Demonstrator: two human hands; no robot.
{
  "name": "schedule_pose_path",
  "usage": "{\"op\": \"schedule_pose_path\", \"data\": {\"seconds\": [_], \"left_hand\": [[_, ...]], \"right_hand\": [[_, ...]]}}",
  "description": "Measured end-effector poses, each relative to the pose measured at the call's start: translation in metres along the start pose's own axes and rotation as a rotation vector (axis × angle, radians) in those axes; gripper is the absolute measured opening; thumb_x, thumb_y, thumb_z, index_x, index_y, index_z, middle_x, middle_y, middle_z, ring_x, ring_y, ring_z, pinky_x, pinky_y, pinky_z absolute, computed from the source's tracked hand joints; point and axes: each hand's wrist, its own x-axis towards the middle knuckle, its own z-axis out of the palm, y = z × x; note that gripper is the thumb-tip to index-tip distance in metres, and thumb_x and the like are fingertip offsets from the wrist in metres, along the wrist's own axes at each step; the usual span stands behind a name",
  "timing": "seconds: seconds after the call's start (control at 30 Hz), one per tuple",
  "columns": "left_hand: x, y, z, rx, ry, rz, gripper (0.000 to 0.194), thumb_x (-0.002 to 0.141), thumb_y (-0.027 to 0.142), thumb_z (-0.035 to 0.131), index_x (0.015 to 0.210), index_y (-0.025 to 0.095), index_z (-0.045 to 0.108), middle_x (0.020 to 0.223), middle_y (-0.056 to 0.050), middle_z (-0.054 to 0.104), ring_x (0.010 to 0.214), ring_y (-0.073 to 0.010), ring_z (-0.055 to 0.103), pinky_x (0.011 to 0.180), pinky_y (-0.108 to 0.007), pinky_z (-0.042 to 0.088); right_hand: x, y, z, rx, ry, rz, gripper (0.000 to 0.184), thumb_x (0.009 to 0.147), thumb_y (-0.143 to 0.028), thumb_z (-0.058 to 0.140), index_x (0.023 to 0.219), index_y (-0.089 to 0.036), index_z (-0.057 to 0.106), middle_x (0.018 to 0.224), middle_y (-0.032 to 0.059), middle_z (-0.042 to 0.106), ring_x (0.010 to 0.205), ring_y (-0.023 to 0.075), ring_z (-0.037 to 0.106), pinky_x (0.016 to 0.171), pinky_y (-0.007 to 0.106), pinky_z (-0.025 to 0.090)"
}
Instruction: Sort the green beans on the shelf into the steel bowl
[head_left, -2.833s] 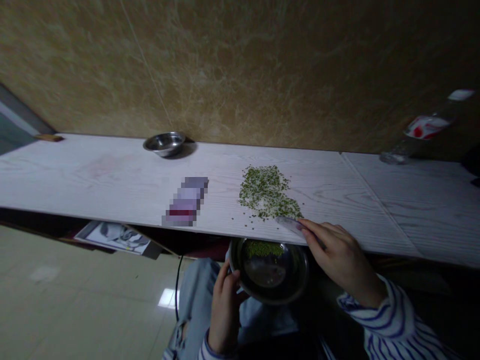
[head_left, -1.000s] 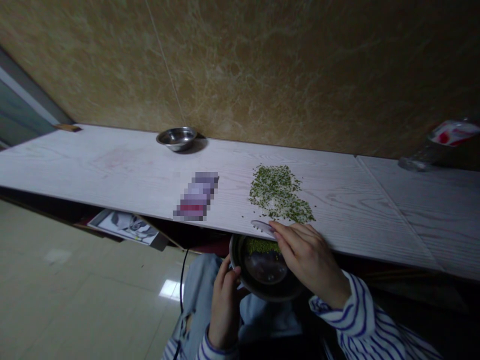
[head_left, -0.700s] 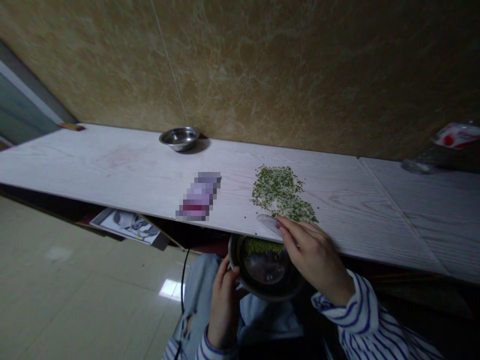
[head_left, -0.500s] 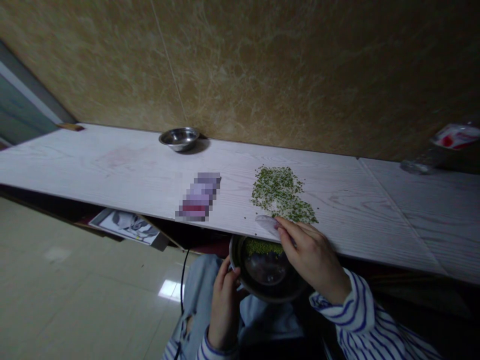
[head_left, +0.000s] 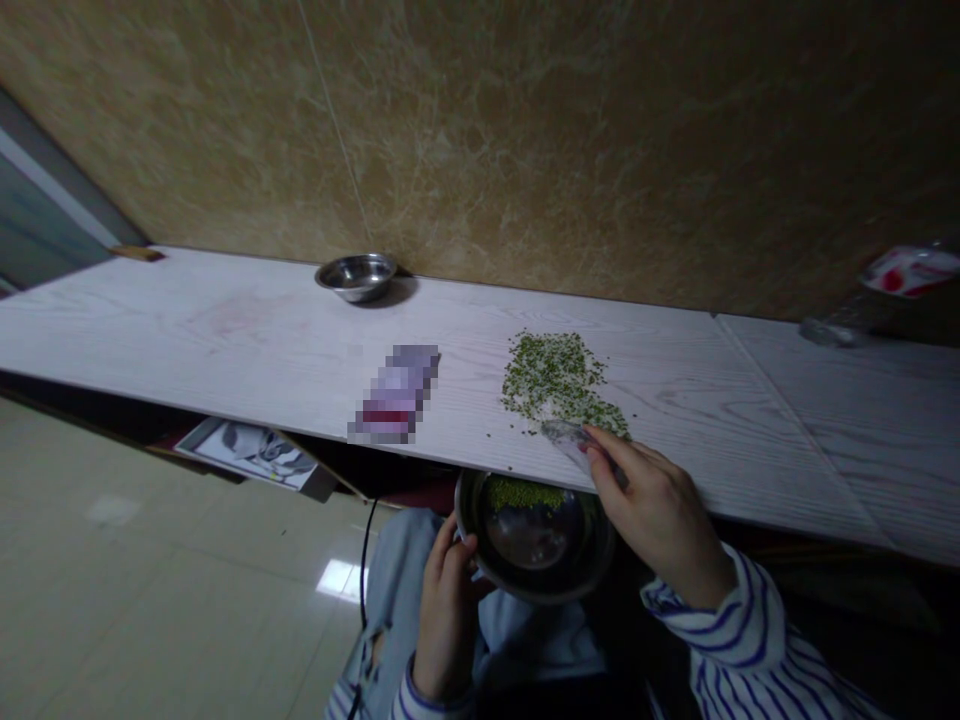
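Note:
Pinched in the fingers of my right hand (head_left: 651,505) is a thin, see-through piece of plastic (head_left: 562,438); its exact kind cannot be made out. Its far edge meets the near side of a patch of small green beans (head_left: 551,372), which look like mung beans, spread loosely over the white wood-grain table (head_left: 480,325). Below the table's front edge, my left hand (head_left: 448,610) grips the left rim of a round metal bowl (head_left: 532,545), thumb at the rim. Green beans (head_left: 525,493) lie along the bowl's far side.
A small steel bowl (head_left: 356,278) stands by the wall. A pixelated purple flat item (head_left: 397,393) lies left of the beans. At the far right is a clear plastic bottle (head_left: 877,295) with a red-and-white label. An open drawer (head_left: 251,452) juts out underneath.
My right hand has moved right with the plastic piece, off the table's edge above the bowl and up to the beans' near side. My left hand keeps the bowl nearly still.

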Motion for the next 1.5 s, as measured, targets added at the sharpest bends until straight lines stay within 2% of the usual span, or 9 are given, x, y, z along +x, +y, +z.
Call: {"op": "schedule_pose_path", "data": {"seconds": [0.33, 0.67, 0.9, 1.03, 1.27, 1.5], "left_hand": [[-0.004, 0.008, 0.002, 0.007, 0.001, -0.003, 0.065, 0.08, 0.041, 0.065, 0.141, 0.018, 0.055, 0.134, -0.016, 0.062, 0.105, -0.0303, 0.063, 0.066, -0.032, 0.054], [-0.002, 0.004, 0.0, -0.008, 0.022, -0.01, 0.067, 0.076, 0.041, 0.068, 0.139, 0.02, 0.058, 0.133, -0.016, 0.063, 0.103, -0.0291, 0.064, 0.071, -0.034, 0.055], [0.0, 0.002, -0.001, -0.019, 0.011, 0.008, 0.064, 0.078, 0.041, 0.068, 0.137, 0.019, 0.06, 0.133, -0.017, 0.063, 0.1, -0.0297, 0.065, 0.065, -0.032, 0.054], [0.0, 0.002, -0.001, -0.006, 0.009, -0.014, 0.064, 0.078, 0.039, 0.067, 0.138, 0.018, 0.058, 0.136, -0.016, 0.061, 0.101, -0.0279, 0.064, 0.066, -0.031, 0.054], [-0.001, 0.003, 0.001, -0.011, 0.01, -0.009, 0.062, 0.08, 0.039, 0.067, 0.138, 0.019, 0.058, 0.124, -0.015, 0.067, 0.095, -0.027, 0.066, 0.063, -0.03, 0.054], [-0.002, 0.004, 0.0, -0.016, 0.022, 0.009, 0.061, 0.081, 0.039, 0.066, 0.138, 0.019, 0.059, 0.125, -0.015, 0.067, 0.096, -0.0269, 0.066, 0.065, -0.03, 0.054]], "right_hand": [[0.006, -0.013, 0.007, 0.046, -0.069, 0.017, 0.029, 0.095, -0.017, 0.05, 0.114, -0.013, 0.072, 0.1, 0.0128, 0.078, 0.086, 0.0258, 0.074, 0.079, 0.038, 0.06], [0.001, -0.013, 0.002, 0.083, -0.04, -0.001, 0.028, 0.096, -0.018, 0.051, 0.112, -0.011, 0.072, 0.1, 0.0137, 0.078, 0.084, 0.0256, 0.074, 0.078, 0.038, 0.061], [0.001, -0.024, 0.004, 0.132, -0.045, -0.03, 0.028, 0.096, -0.016, 0.05, 0.113, -0.011, 0.072, 0.096, 0.0112, 0.079, 0.084, 0.0231, 0.075, 0.08, 0.036, 0.06], [0.0, -0.02, 0.006, 0.11, -0.048, -0.011, 0.028, 0.096, -0.017, 0.05, 0.113, -0.011, 0.072, 0.096, 0.0116, 0.079, 0.083, 0.0238, 0.075, 0.077, 0.036, 0.061], [0.001, -0.007, 0.002, 0.059, -0.011, 0.007, 0.029, 0.096, -0.018, 0.049, 0.114, -0.01, 0.071, 0.101, 0.0136, 0.079, 0.084, 0.0247, 0.076, 0.077, 0.036, 0.061], [0.009, -0.014, 0.013, 0.032, -0.075, 0.044, 0.031, 0.096, -0.019, 0.048, 0.116, -0.014, 0.071, 0.103, 0.0124, 0.078, 0.086, 0.0239, 0.075, 0.08, 0.035, 0.06]]}}
